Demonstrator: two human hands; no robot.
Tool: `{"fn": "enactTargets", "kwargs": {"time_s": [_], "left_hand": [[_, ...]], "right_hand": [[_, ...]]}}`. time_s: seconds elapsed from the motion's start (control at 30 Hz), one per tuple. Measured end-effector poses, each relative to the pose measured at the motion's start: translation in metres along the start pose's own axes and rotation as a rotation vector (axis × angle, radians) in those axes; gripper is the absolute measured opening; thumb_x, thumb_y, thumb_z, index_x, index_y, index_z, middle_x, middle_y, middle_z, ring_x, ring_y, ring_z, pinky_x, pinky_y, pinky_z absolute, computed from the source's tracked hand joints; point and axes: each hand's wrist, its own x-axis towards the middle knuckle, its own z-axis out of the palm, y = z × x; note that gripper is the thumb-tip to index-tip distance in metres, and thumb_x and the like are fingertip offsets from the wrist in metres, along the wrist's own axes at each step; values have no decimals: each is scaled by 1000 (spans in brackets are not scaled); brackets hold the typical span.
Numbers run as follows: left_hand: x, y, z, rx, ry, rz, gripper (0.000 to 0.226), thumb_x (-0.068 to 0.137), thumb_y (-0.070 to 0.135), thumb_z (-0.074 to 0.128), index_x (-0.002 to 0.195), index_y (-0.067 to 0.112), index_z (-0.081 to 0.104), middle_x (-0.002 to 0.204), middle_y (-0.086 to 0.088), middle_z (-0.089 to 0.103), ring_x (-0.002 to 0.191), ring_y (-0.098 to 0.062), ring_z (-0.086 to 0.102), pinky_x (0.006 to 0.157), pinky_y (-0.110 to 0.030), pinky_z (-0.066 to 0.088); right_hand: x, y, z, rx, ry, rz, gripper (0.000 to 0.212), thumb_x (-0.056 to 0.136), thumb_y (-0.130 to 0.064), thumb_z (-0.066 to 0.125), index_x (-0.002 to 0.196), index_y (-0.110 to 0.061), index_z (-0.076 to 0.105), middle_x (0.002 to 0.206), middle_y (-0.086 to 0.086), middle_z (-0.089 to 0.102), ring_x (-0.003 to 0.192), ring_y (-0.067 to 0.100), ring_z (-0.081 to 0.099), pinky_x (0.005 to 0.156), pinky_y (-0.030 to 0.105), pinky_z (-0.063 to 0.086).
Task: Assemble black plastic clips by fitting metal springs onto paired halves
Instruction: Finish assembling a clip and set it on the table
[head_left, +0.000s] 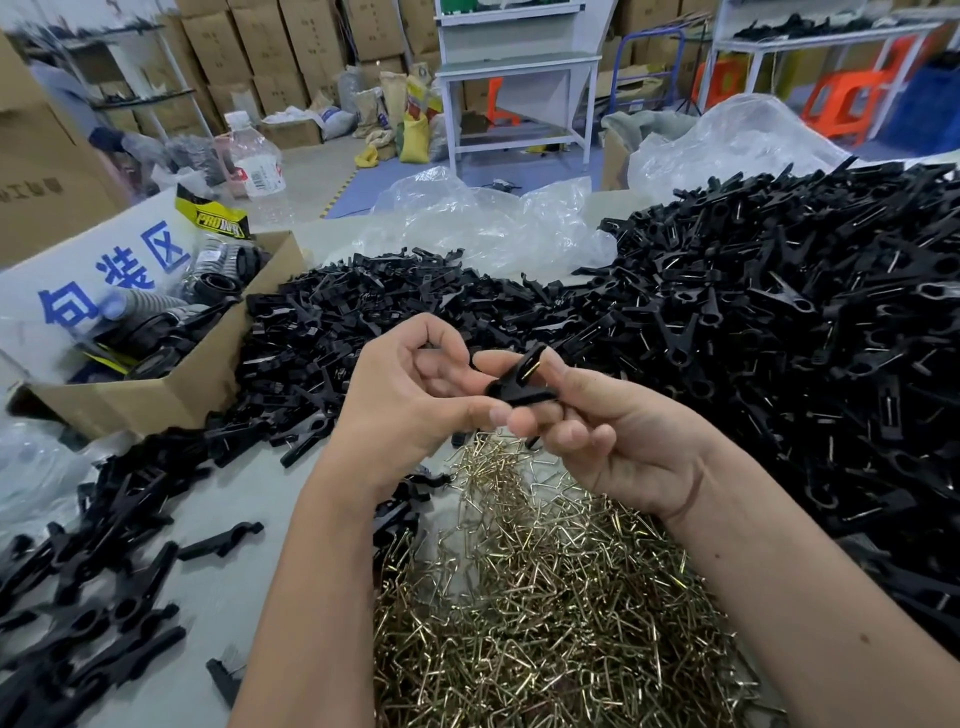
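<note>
At frame centre both hands pinch one black clip (521, 382): left hand (410, 400) and right hand (597, 431) grip its ends; light, stiff plastic, springy wire; hold it by the flat tails.

Spring pile (545, 613) cut off at bottom edge, clip (522, 382) partly hidden by fingers (524, 415)

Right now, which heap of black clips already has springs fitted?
The big heap on the right: metal glints on its clips. The middle heap shows bare halves.
</note>
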Motion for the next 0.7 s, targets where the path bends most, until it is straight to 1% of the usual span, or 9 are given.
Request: {"fn": "enactTargets", "kwargs": {"time_s": [0.1, 0.17, 0.23, 0.3, 0.37, 0.43, 0.53, 0.6, 0.7], "left_hand": [[1, -2, 1, -59, 27, 40, 58, 52, 17, 101, 89, 10, 57, 76, -7, 77, 75, -23, 76, 62, -35, 62], [1, -2, 2, -93, 23, 51, 62, 49, 24, 102, 89, 12, 57, 76, -4, 77, 70, -20, 76, 59, -33, 59], [0, -2, 3, -91, 33, 39, 63, 47, 30, 103, 88, 13, 58, 76, -5, 77, 62, -16, 73, 58, -32, 55], [0, -5, 4, -51, 48, 37, 60, 47, 24, 102, 86, 13, 58, 74, -5, 76, 60, -14, 72, 57, -30, 57], [1, -6, 5, -7, 62, 42, 57, 49, 17, 100, 85, 11, 58, 71, -4, 76, 59, -12, 71, 57, -26, 59], [1, -6, 5, 18, 69, 50, 56, 49, 16, 100, 85, 10, 58, 70, -4, 75, 60, -12, 71, 57, -25, 59], [0, -4, 5, 59, 82, 69, 57, 47, 24, 100, 84, 11, 58, 71, -5, 75, 61, -11, 71, 58, -24, 58], [0, -3, 6, 78, 85, 82, 59, 47, 25, 103, 83, 11, 58, 71, -6, 75, 59, -12, 71, 57, -25, 58], [0, -3, 7, 91, 92, 97, 57, 48, 25, 100, 82, 9, 58, 70, -8, 75, 55, -14, 71, 54, -26, 58]], "right_hand": [[2, -2, 6, 248, -18, 18, 51, 74, -3, 89, 121, 4, 72, 83, 28, 72, 58, 20, 75, 46, 22, 58], [4, -5, 11, 338, 1, 26, 51, 73, 3, 87, 120, 4, 71, 76, 26, 68, 53, 21, 73, 43, 24, 57], [5, -7, 14, 344, 45, 21, 42, 76, 1, 83, 116, 3, 72, 70, 22, 65, 49, 18, 70, 41, 22, 55], [4, -8, 14, 305, 115, 8, 32, 78, -6, 76, 110, 2, 74, 66, 16, 62, 44, 12, 66, 40, 18, 53], [3, -7, 13, 288, 148, -1, 28, 79, -7, 72, 105, 3, 75, 63, 13, 60, 41, 9, 64, 38, 16, 50], [2, -7, 13, 279, 149, -7, 26, 80, -8, 72, 103, 3, 75, 62, 12, 60, 39, 8, 62, 37, 15, 50], [1, -8, 13, 242, 145, -14, 24, 82, -8, 71, 103, 3, 75, 62, 11, 59, 39, 7, 61, 37, 14, 49], [0, -9, 13, 232, 145, -19, 22, 83, -8, 69, 102, 3, 75, 62, 11, 58, 38, 6, 60, 36, 14, 48], [0, -9, 11, 228, 153, -22, 19, 88, -10, 65, 99, 2, 75, 60, 10, 58, 36, 6, 58, 35, 13, 46]]}}
